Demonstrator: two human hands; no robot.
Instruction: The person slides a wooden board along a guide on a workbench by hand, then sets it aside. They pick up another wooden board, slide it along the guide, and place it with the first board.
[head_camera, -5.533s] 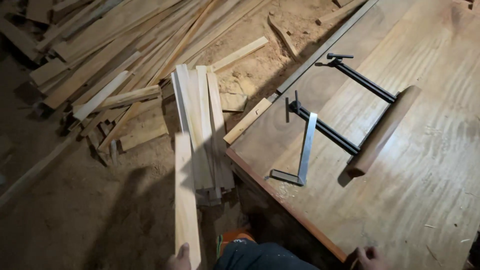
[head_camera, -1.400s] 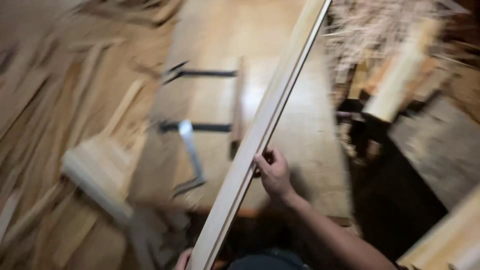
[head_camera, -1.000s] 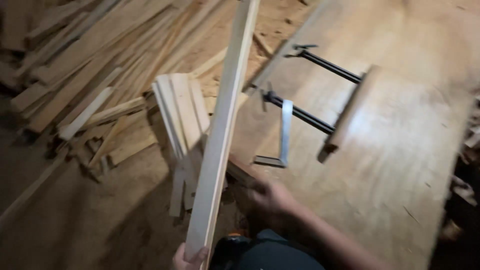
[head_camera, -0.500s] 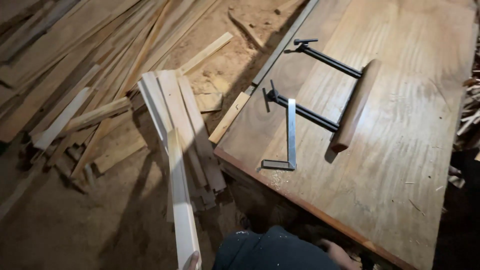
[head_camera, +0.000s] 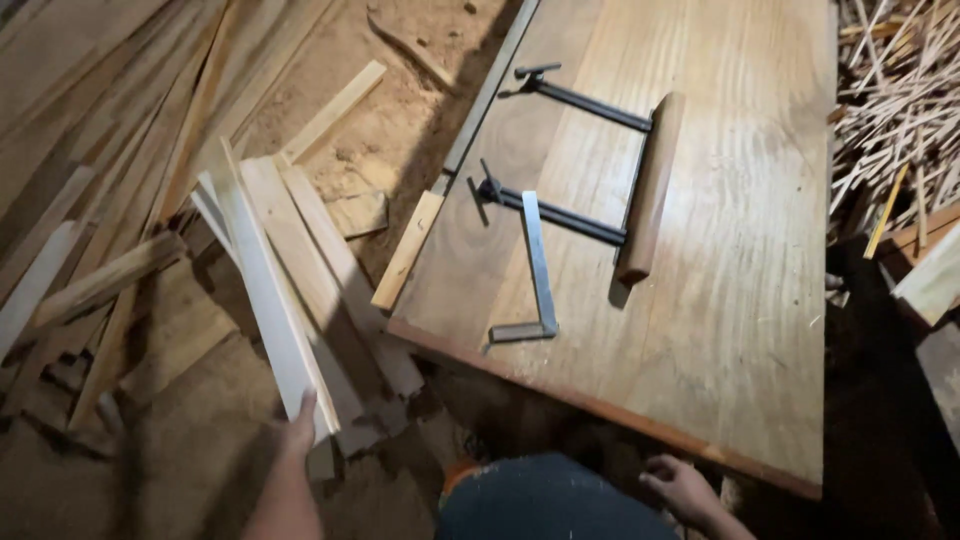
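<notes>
A woodworking shop is showing here: loose planks (head_camera: 270, 280) are lying piled across a sawdust-covered floor (head_camera: 390, 110), thin offcut sticks (head_camera: 900, 110) are heaping up at the right, and a steel square (head_camera: 538, 270) and bar clamps (head_camera: 560, 215) are resting on the broad wooden desk (head_camera: 740, 330).

the left hand (head_camera: 298, 418) was stretched forward and low at the bottom left of the view, its forearm rising from the bottom edge. its fingers were closed around the near end of a pale wooden board (head_camera: 262, 285), the thumb lying up along the board's face. the right hand (head_camera: 682, 487) hung lower and nearer the body at the bottom right, palm turned down, fingers loosely curled and spread, holding nothing. the two hands were well apart, with the person's dark-clothed lap between them.
</notes>
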